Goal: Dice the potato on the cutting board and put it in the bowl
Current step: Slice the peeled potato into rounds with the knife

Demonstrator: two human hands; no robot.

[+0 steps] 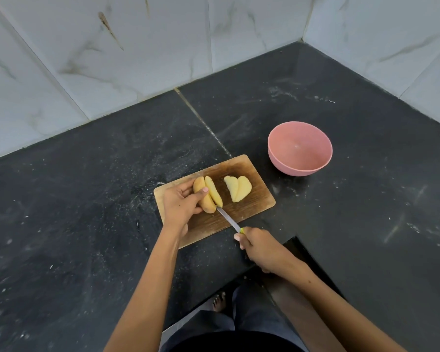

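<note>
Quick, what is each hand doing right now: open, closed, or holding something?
Left hand: fingers curled around the potato on the cutting board.
Right hand: closed on the knife handle.

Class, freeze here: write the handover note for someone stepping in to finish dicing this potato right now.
Left hand: grips the uncut potato piece on the cutting board, fingers curled round it.
Right hand: holds the knife by its handle; the blade runs between that piece and the slice leaning beside it.
Two more slices lie overlapping on the board's right half.
The pink bowl stands off the board, to its far right, with nothing in it.
Done: several lengthwise slices.
Left: finish slicing, cut the slices into dice, move them all to the bowl.
</note>
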